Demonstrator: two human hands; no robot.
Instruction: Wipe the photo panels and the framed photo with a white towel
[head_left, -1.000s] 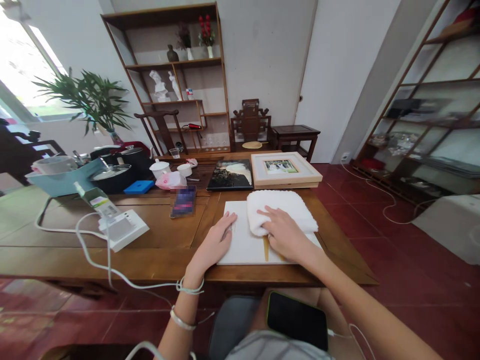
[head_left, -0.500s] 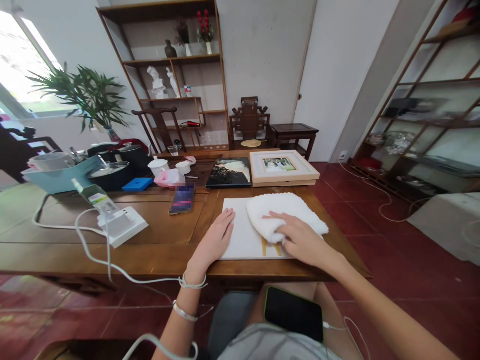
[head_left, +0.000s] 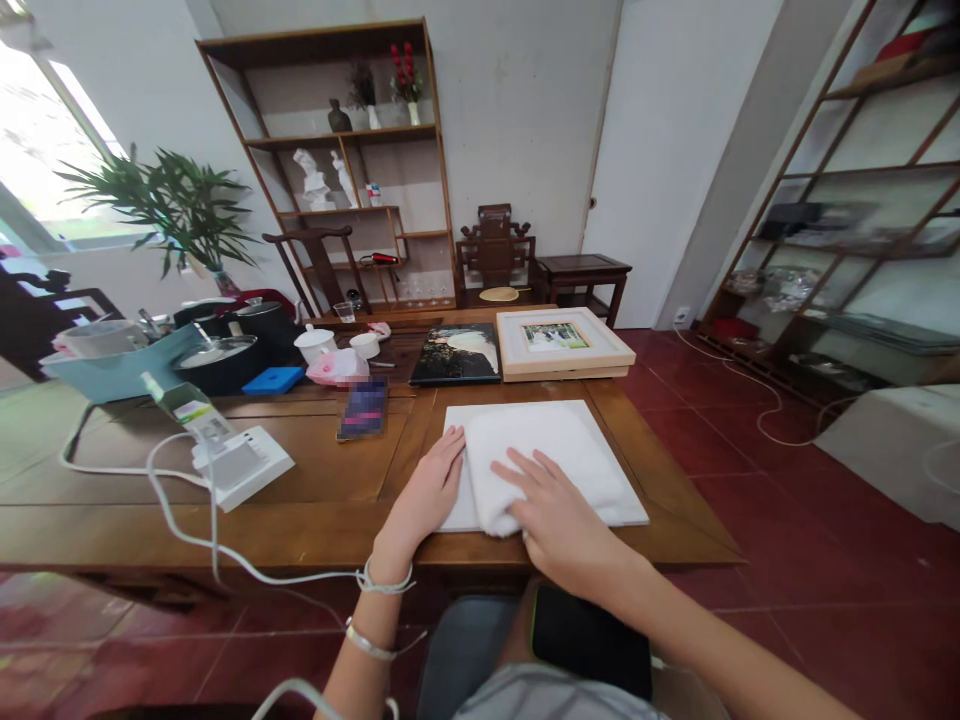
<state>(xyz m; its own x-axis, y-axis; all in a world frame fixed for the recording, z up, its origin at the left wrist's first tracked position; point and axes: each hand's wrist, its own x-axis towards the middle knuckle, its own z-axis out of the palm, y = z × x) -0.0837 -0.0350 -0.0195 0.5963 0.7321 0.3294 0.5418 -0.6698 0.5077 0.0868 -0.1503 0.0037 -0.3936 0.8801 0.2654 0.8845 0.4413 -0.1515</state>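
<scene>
So the white cloth (head_left: 559, 450) is spread over most of a white board (head_left: 456, 512) lying flat near the tabletop's (head_left: 330, 525) close edge, with a bare strip down the board's left side. Right hand (head_left: 559, 515) is on the cloth, fingers splayed, not clenched; can't tell if the thumb side is pinching the fold. Left hand (head_left: 429, 490) is laid loosely along the board's left edge, gripping nothing. Looks mid-job to me: cloth's down on the board, hand's on it, but most of the surface is covered, so no clue how much is finished or left. Just beyond sit a dark picture panel (head_left: 456, 355) and, right beside it, a pale-framed photo (head_left: 559, 340).
</scene>
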